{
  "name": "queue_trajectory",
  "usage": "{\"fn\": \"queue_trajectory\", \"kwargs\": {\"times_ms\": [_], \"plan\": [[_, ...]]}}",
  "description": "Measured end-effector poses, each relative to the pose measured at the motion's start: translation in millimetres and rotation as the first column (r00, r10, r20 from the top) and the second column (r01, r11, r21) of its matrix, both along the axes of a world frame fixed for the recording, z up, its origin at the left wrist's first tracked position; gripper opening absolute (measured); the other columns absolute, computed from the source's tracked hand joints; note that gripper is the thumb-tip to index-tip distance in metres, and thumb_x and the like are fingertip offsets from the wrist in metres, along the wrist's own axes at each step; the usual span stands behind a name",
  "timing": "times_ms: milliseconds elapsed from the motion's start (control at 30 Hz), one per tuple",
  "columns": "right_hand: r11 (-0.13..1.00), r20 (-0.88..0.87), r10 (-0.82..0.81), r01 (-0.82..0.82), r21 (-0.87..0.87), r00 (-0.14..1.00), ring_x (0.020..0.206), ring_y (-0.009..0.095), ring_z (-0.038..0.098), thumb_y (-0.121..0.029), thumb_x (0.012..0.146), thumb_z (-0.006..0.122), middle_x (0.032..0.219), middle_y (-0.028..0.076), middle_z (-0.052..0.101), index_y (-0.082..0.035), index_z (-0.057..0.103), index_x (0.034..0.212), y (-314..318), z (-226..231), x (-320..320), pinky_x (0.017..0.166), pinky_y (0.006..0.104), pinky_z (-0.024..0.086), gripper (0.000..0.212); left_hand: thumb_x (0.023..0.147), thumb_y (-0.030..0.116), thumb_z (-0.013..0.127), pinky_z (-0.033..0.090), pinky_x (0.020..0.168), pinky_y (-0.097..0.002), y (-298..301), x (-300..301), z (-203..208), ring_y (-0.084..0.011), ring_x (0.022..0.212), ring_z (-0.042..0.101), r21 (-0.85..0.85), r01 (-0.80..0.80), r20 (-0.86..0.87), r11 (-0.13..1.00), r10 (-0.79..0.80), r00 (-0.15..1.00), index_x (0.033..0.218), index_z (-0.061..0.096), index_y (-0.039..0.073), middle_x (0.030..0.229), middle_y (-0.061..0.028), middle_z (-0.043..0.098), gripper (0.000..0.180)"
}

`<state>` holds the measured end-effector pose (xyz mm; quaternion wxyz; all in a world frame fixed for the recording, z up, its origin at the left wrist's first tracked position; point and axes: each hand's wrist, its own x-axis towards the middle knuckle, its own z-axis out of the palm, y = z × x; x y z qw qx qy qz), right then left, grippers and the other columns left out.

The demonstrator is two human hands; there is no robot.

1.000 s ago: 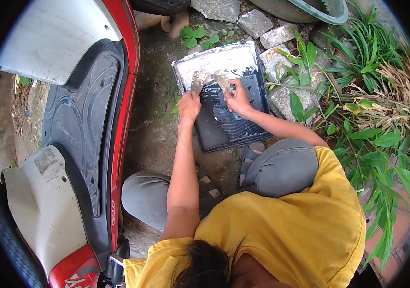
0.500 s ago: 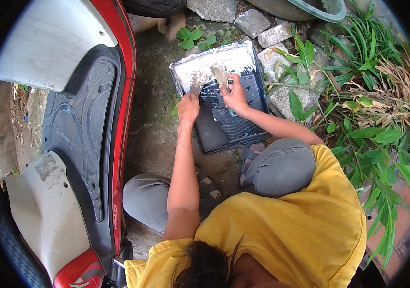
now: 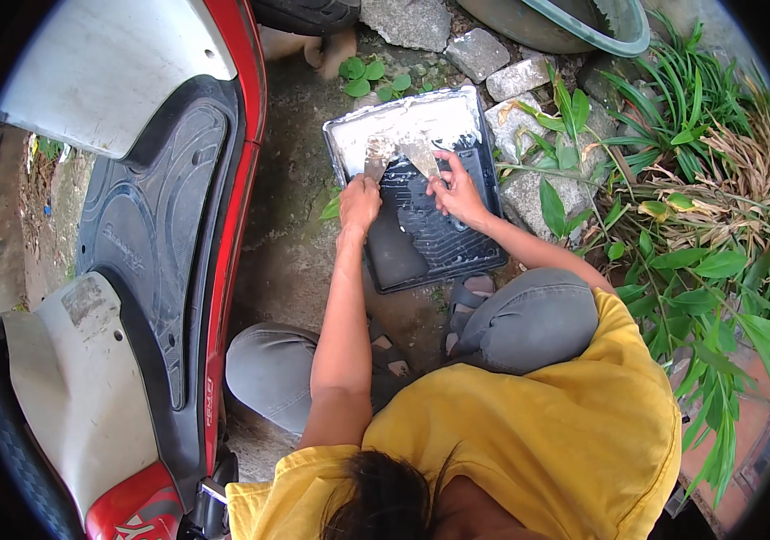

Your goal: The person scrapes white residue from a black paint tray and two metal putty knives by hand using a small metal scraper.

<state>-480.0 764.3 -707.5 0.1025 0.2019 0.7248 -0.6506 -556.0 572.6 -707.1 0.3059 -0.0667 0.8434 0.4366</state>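
A black ribbed paint tray (image 3: 443, 252) lies on the ground before my knees. Thick white paste (image 3: 403, 117) covers its far end, with smears on the ribs. My left hand (image 3: 361, 205) is closed round the handle of a smeared scraper (image 3: 376, 157) at the tray's left side. Over the right half, my right hand (image 3: 459, 191) grips a second scraper (image 3: 420, 155), whose wide blade points to the far left. The two blades are close together at the near edge of the paste. Both handles are mostly hidden by my fingers.
A red and white scooter (image 3: 169, 180) stands close on my left. Stone blocks (image 3: 516, 79) border the tray's far right side, with green plants (image 3: 709, 270) beyond. A large basin (image 3: 574, 22) sits at the far right. My feet are just short of the tray.
My right hand and its scraper have shifted a little right and nearer, and the blade is tilted more. The left hand stays nearly in place. The whole view has shifted slightly.
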Motion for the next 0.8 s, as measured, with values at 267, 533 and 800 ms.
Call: {"fn": "queue_trajectory", "kwargs": {"times_ms": [267, 533, 800], "plan": [[0.999, 0.019, -0.03, 0.029, 0.037, 0.999, 0.047, 0.01, 0.053, -0.007, 0.092, 0.051, 0.075, 0.007, 0.062, -0.009, 0.033, 0.131, 16.3, -5.6, -30.1, 0.037, 0.0256, 0.043, 0.044, 0.091, 0.029, 0.039, 0.046, 0.082, -0.046, 11.3, -7.9, -14.6, -0.0384, 0.084, 0.064, 0.001, -0.006, -0.031, 1.0, 0.006, 0.999, 0.091, 0.063, 0.001, 0.076, -0.0201, 0.066, 0.037], [0.989, 0.131, -0.033, 0.014, 0.145, 0.991, 0.045, 0.011, 0.053, -0.005, 0.09, 0.052, 0.069, 0.005, 0.061, -0.01, 0.037, 0.127, 12.9, 11.6, -44.3, 0.035, 0.0272, 0.04, 0.041, 0.092, 0.03, 0.041, 0.045, 0.085, -0.049, 13.6, -14.4, -24.2, -0.0442, 0.096, 0.059, -0.128, 0.048, -0.075, 0.991, -0.057, 0.996, 0.096, 0.063, 0.001, 0.097, -0.0279, 0.063, 0.037], [0.98, 0.111, -0.041, 0.018, 0.2, 0.993, 0.045, 0.011, 0.051, -0.005, 0.09, 0.052, 0.071, 0.006, 0.062, -0.008, 0.04, 0.125, 6.6, 13.2, -48.2, 0.037, 0.0277, 0.04, 0.037, 0.089, 0.03, 0.04, 0.044, 0.089, -0.0493, 2.3, -28.0, -12.3, -0.0457, 0.097, 0.058, -0.145, 0.071, -0.019, 0.987, -0.074, 0.997, 0.096, 0.064, 0.001, 0.098, -0.0283, 0.063, 0.038]]}}
